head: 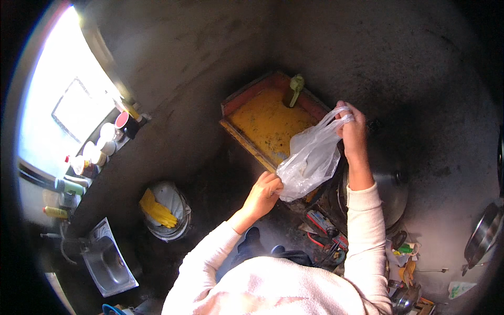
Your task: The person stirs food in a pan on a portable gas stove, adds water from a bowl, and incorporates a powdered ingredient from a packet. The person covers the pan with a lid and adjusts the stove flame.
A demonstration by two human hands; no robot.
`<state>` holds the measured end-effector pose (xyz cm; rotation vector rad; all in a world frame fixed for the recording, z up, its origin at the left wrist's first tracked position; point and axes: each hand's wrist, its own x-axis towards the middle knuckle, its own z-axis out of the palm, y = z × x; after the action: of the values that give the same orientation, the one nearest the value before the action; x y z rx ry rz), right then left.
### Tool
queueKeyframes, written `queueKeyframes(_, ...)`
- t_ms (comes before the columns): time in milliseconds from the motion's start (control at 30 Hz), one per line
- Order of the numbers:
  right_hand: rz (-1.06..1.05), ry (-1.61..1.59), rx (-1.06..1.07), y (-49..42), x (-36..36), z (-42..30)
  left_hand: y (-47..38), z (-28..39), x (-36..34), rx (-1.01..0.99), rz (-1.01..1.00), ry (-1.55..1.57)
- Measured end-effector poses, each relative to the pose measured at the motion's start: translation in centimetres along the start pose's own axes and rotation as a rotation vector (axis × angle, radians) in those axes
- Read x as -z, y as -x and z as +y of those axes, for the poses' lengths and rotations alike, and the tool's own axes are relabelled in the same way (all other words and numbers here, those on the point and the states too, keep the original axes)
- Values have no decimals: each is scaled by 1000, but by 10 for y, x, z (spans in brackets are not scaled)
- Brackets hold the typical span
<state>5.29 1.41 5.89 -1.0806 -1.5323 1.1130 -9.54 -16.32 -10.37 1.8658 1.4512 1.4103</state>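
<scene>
A translucent white plastic bag [311, 163] is stretched between my two hands. My right hand [351, 126] is closed around its handle loops at the upper right. The bag's lower left corner is pinched by my left hand [264, 193]. Behind the bag lies a worn yellow tray-like surface with raised reddish sides [260, 122], partly covered by the bag. A greenish brush-like utensil [295, 90] leans at its far side. Whether anything is inside the bag, I cannot tell.
Yellow rubber gloves [157, 208] lie on a round bucket [169, 234] to the left. A steel sink [110, 260] is at lower left, below a windowsill with several containers [94, 153]. A large round metal lid [388, 193] sits beside my right forearm; tools [327, 236] lie below it.
</scene>
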Motion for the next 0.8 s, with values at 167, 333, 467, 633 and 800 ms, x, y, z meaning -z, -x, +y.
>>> queueKeyframes(167, -246, -332, -74, 37, 12, -47, 24, 51, 36, -41, 108, -193)
queueKeyframes(333, -735, -449, -11, 96, 8, -73, 92, 102, 52, 147, 174, -609)
queueKeyframes(467, -910, -569, -62, 155, -8, -68, 154, 143, 39, 187, 355, -775)
queueKeyframes(633, -971, -670, -163, 231, -26, -50, 218, 165, 11, 479, 428, -732)
queueKeyframes(800, -971, -709, -227, 310, -37, -32, 325, 161, 2, 929, 135, -813)
